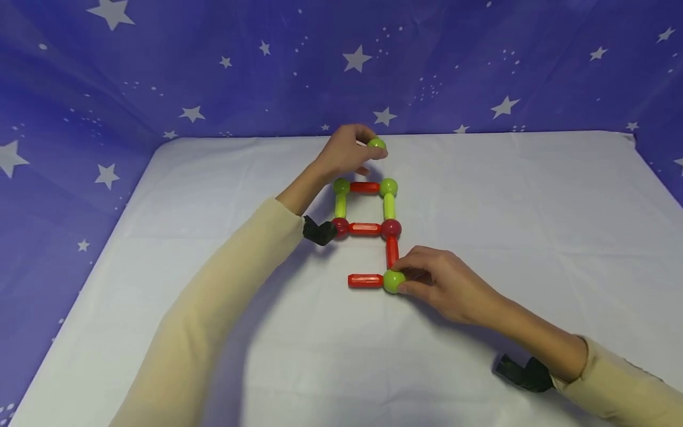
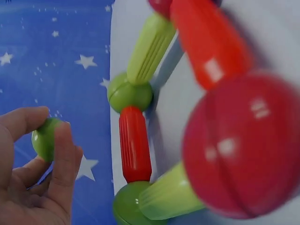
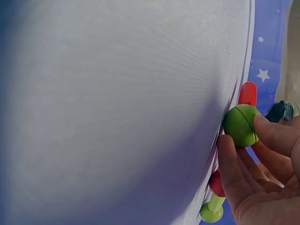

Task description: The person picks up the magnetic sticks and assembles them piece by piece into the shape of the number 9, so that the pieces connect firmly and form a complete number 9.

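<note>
In the head view, a flat figure of balls and rods lies on the white table. Its top is a square: two green balls point(image 1: 388, 187) at the far side, two dark red balls point(image 1: 391, 229) nearer, joined by red rods point(image 1: 365, 228) and yellow-green rods point(image 1: 389, 206). From the right red ball a red rod point(image 1: 392, 252) runs down to a green ball point(image 1: 393, 281), with another red rod point(image 1: 365, 281) pointing left, its end free. My right hand point(image 1: 453, 287) pinches this lower ball. Beyond the square, my left hand point(image 1: 349, 151) holds a separate green ball point(image 1: 377, 143) between thumb and fingers.
White cloth covers the table point(image 1: 533, 196). A blue curtain with stars point(image 1: 356, 59) hangs behind and at the sides. Black wrist straps point(image 1: 525, 373) show below both sleeves; the left one is close to the left red ball point(image 1: 340, 228).
</note>
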Motion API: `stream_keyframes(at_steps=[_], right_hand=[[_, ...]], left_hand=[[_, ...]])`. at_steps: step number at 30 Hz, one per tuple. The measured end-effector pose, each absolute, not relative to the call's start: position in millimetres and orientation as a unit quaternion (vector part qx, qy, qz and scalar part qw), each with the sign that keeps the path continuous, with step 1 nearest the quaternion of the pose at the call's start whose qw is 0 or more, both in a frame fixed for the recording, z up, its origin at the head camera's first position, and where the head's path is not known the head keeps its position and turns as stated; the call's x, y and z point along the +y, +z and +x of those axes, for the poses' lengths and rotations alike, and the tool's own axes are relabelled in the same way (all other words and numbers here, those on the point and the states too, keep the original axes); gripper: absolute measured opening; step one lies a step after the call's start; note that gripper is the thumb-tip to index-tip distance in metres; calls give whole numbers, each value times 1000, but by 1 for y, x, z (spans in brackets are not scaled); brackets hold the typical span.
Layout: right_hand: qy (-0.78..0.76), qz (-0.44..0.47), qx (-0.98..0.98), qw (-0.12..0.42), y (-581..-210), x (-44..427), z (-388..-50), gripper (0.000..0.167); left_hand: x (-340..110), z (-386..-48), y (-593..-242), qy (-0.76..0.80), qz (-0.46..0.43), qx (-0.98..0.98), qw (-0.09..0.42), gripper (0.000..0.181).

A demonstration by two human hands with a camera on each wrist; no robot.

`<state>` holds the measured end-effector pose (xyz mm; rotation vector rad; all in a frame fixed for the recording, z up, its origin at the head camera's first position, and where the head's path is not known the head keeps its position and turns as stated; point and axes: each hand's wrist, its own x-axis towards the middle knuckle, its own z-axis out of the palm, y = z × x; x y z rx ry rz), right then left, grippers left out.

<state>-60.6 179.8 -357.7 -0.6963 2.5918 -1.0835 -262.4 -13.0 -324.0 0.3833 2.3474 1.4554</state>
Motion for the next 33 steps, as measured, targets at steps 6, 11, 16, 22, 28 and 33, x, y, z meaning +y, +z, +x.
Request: stream_keyframes(at_steps=[6,11,16,22,28,33], right_hand=[[-363,-232,894,126,-356,180,-61,33],[-360,-232,895,123,-356,180,-61,33],[-361,-236,894,120,-356,180,-59,32],[-358,-235,895,122,-357,179,-59,32],[-364,-234,893,122,-357,179,-59,32],[-368,-237,891,120,-357,179,-59,32]], left_hand=[[-21,-241,-324,470,171,854,144,44],[-29,-226,-325,474,176,851,144,45],[-40,-212,-325,499,184,833,150,41],[-54,-196,-323,539,179,806,169,41],[-62,-180,-321,520,169,823,156,41],[-68,-168,-322,524,169,818,167,49]])
